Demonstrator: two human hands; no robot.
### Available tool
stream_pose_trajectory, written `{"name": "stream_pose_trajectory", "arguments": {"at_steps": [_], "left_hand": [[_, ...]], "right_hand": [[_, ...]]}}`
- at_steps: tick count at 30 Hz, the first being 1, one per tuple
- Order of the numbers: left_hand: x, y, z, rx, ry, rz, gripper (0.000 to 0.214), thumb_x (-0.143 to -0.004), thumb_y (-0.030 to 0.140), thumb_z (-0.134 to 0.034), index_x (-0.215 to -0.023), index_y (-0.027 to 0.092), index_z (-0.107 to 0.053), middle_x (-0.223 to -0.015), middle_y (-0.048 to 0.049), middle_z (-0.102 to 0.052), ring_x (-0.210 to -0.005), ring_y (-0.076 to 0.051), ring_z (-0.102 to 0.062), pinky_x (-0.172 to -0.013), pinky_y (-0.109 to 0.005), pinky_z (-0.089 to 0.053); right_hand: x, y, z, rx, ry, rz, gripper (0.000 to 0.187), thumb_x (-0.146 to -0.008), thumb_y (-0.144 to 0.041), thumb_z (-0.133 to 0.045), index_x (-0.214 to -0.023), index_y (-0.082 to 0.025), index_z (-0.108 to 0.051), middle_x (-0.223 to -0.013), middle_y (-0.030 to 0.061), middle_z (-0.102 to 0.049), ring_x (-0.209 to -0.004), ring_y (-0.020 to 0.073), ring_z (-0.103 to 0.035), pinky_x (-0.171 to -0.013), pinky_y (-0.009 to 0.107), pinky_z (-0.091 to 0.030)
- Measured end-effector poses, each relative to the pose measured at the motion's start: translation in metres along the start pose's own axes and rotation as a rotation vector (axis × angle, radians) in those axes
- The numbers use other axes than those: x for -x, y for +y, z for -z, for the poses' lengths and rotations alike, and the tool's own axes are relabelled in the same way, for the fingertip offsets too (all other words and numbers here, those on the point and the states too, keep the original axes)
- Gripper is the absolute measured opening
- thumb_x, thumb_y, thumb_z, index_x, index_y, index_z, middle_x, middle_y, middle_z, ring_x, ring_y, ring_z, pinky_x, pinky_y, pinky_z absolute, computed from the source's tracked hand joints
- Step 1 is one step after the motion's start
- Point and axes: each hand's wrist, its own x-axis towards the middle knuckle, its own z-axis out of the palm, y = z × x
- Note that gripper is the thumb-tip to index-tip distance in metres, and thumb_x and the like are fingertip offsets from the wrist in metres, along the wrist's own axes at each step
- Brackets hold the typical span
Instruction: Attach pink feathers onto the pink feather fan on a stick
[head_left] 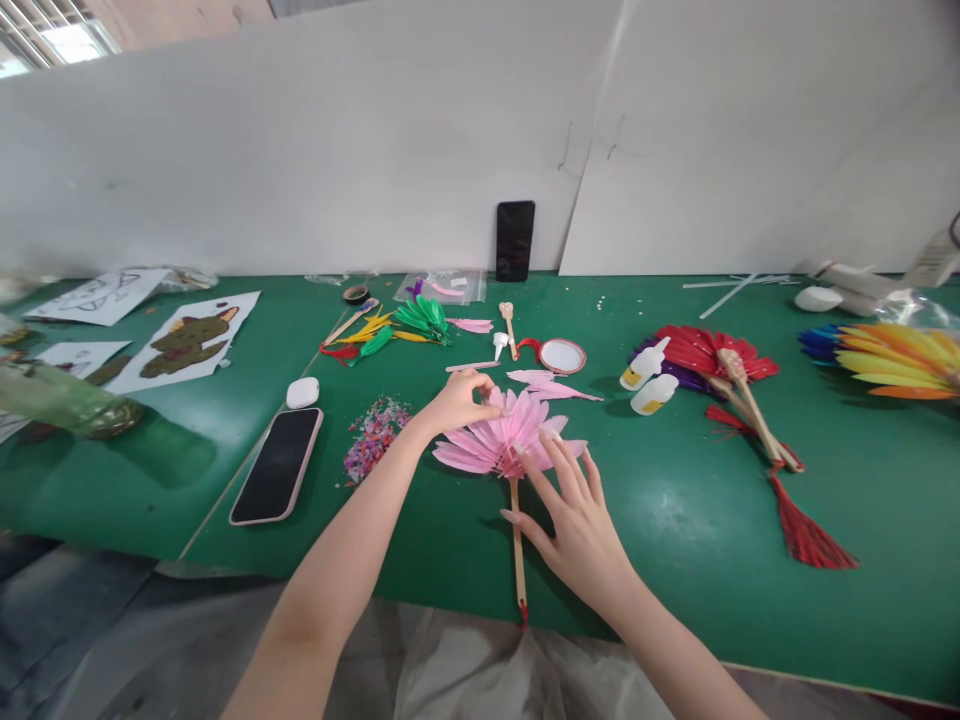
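A pink feather fan (480,452) with a wooden handle (518,550) lies on the green table, its feathers spread away from me. At the far edge of the fan, my left hand (463,402) has its thumb and curled fingers around a feather tip. My right hand (577,515) lies open over the fan's right side, fingers spread and fingertips touching the feathers. Loose pink feathers (551,386) rest just beyond the fan. Two white glue bottles (643,365) stand to the right of them, and a pile of colourful bits (375,438) sits to the left.
A phone (279,465) and a white earbud case (302,393) lie left. Green feathers (426,318), a round mirror (562,356) and a standing phone (515,240) are farther back. Right are a red feather fan (709,350) and rainbow feathers (892,358); a green bottle (67,398) is far left.
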Motion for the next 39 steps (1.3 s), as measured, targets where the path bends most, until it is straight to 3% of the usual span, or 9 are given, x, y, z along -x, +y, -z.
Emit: {"name": "stream_pose_trajectory", "arguments": {"at_steps": [3,9,18,31,39], "left_hand": [[0.001,0.001,0.001,-0.026,0.070,-0.001,0.024,-0.066,0.036,-0.070,-0.070,0.018,-0.054,-0.078,-0.0009,-0.054,-0.082,-0.018,-0.049,-0.080,-0.032,-0.038],[0.003,-0.001,0.005,-0.007,0.192,0.113,0.028,-0.083,0.040,-0.049,-0.069,0.018,-0.057,-0.074,-0.0021,-0.056,-0.079,-0.018,-0.051,-0.079,-0.032,-0.038],[0.003,-0.001,0.000,-0.009,0.152,0.099,0.022,-0.075,0.040,-0.061,-0.072,0.018,-0.063,-0.080,-0.0037,-0.059,-0.080,-0.020,-0.051,-0.078,-0.034,-0.040],[0.001,-0.002,-0.006,-0.018,0.160,0.096,0.019,-0.072,0.036,-0.063,-0.066,0.018,-0.062,-0.076,-0.0039,-0.059,-0.083,-0.021,-0.053,-0.080,-0.034,-0.041],[0.003,-0.004,0.005,-0.015,0.161,0.135,0.035,-0.084,0.042,-0.047,-0.069,0.019,-0.069,-0.074,-0.0046,-0.059,-0.083,-0.021,-0.053,-0.081,-0.034,-0.040]], "right_hand": [[0.001,0.000,-0.001,0.009,-0.005,-0.001,0.057,-0.089,-0.049,-0.044,-0.136,-0.018,-0.039,-0.145,0.0160,-0.031,-0.135,0.0304,-0.027,-0.106,0.054,-0.025],[0.001,0.000,-0.001,0.011,-0.010,0.000,0.057,-0.090,-0.047,-0.044,-0.138,-0.018,-0.037,-0.145,0.0162,-0.032,-0.135,0.0296,-0.027,-0.106,0.054,-0.025],[0.000,0.000,-0.001,0.008,-0.022,0.001,0.059,-0.090,-0.049,-0.043,-0.139,-0.018,-0.036,-0.146,0.0166,-0.030,-0.135,0.0302,-0.027,-0.105,0.055,-0.025],[0.001,-0.001,-0.001,-0.005,-0.042,-0.001,0.057,-0.089,-0.049,-0.043,-0.139,-0.021,-0.036,-0.146,0.0150,-0.030,-0.135,0.0304,-0.026,-0.105,0.055,-0.025],[0.000,0.001,-0.002,-0.004,-0.041,0.001,0.057,-0.090,-0.048,-0.043,-0.139,-0.022,-0.035,-0.146,0.0151,-0.030,-0.135,0.0304,-0.027,-0.104,0.055,-0.026]]}}
